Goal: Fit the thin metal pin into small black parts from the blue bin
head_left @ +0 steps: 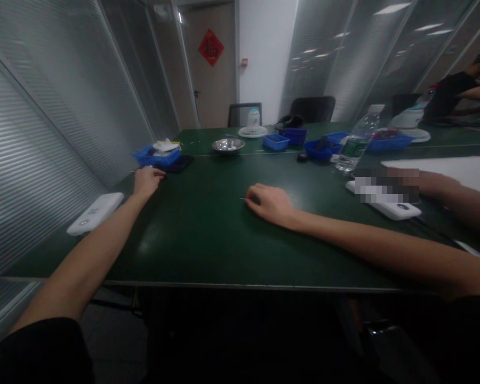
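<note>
My right hand [270,204] rests low over the green table [200,234], thumb and finger pinched together. A thin, pale, needle-like piece [242,199] sticks out to the left from that pinch; its exact kind is too small to make out. Farther left, my left hand [145,181] reaches to the front of a blue plastic basket [158,157] that has white tissue-like material in it. Its fingers are stretched to the right, close to a flat dark object [180,164]. I see nothing clearly held there.
A white device [96,213] lies by my left forearm. Ahead are a metal bowl [228,146], a small blue basket [276,141] and a blue tray [320,150]. A water bottle [360,138] stands right, near another person's arm [452,194] and a second white device [400,209].
</note>
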Demonstrator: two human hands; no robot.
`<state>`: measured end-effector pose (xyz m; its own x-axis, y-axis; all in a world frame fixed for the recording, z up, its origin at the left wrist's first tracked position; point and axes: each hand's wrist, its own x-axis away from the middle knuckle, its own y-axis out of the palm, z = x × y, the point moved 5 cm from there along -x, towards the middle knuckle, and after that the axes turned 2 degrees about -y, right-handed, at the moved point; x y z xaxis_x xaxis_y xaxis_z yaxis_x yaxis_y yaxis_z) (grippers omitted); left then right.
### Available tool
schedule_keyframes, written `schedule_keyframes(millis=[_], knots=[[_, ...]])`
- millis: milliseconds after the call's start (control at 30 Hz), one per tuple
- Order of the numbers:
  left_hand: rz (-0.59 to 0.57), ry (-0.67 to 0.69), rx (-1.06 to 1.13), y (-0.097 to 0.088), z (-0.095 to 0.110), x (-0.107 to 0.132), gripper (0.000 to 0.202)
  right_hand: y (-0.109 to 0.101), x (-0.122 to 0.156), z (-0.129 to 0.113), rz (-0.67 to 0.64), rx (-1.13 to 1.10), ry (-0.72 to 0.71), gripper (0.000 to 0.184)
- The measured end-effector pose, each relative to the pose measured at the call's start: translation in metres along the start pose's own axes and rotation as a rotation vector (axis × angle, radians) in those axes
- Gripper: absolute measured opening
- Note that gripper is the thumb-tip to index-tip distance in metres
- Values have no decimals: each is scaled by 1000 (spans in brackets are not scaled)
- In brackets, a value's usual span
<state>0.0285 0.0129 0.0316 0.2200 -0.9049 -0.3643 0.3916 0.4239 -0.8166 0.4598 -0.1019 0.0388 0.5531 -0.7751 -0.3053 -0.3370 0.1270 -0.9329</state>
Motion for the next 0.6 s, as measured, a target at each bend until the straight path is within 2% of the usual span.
schedule_keyframes(millis=[167,433,533,600], knots=[[28,-37,9,2,-5,-5,23,0,0,0,-3,2,-7,21],[76,-96,16,3,-11,-11,20,0,0,0,-12,2,-7,22],[118,-205,134,1,-14,-10,18,1,0,0,-7,5,-9,22],[135,-314,308,2,-18,-8,18,2,-1,1,-5,16,-8,22]])
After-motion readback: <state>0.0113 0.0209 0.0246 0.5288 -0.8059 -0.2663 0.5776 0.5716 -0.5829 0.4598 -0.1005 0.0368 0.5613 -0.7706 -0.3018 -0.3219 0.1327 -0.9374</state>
